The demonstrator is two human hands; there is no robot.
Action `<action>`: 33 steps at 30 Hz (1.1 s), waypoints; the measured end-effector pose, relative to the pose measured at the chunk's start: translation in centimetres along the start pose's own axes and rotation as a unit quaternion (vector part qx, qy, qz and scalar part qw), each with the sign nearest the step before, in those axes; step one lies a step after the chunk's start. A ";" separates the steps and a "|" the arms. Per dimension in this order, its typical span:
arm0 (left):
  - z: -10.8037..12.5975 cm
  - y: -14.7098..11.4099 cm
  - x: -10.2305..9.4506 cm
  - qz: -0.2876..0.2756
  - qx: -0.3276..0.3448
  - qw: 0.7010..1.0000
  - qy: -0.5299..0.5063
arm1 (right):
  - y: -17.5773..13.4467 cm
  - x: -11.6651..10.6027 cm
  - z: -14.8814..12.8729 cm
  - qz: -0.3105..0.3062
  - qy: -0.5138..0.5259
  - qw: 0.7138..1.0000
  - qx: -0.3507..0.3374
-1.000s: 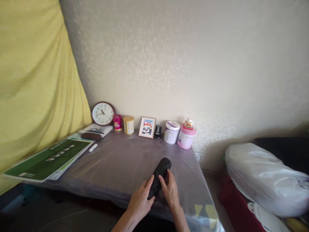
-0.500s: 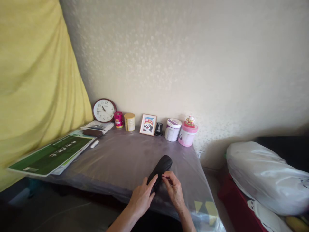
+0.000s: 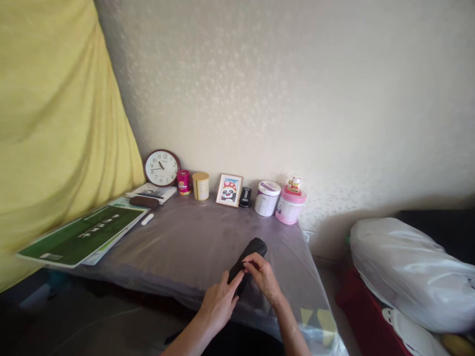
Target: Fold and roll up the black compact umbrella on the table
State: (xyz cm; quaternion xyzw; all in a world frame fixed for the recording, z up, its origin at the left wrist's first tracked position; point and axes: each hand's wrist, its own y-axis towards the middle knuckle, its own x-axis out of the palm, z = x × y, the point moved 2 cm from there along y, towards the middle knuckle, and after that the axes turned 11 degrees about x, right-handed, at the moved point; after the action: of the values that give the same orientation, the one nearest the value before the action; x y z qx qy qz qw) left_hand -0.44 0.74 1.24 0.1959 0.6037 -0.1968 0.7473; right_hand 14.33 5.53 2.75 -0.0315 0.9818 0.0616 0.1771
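Head camera shows me the right hand (image 3: 264, 278) with thumb and forefinger closed together in a pinch over the folded black umbrella (image 3: 256, 245); what is between these fingertips is too small for me to tell. The left hand (image 3: 218, 299) grips the lower part of the umbrella, which slants away to the right, above the near edge of the plastic-covered table (image 3: 178, 242). I cannot tell whether it touches the table. Farther, along the wall, I see the panda picture (image 3: 229, 191) in its frame, and to its right a lucky cat figurine (image 3: 295, 185) on the pink-lidded tub (image 3: 289, 209).
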 end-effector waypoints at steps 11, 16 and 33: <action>-0.8 -0.9 -0.3 0.002 -0.030 0.997 -0.064 | 2.2 1.7 -0.1 0.058 -0.086 0.993 0.061; -1.3 -1.8 -0.2 -0.003 -0.023 0.994 -0.107 | 2.4 0.5 0.2 0.089 0.049 0.988 0.114; -1.3 -2.5 0.0 0.018 0.007 0.993 -0.119 | 0.4 0.0 -0.9 0.023 0.048 0.998 0.030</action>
State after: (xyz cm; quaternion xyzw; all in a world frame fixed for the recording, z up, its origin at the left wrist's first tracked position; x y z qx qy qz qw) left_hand -2.84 -0.73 0.86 0.1875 0.5056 -0.2092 0.8158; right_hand 13.95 5.85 3.62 -0.0069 0.9910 0.0349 0.1290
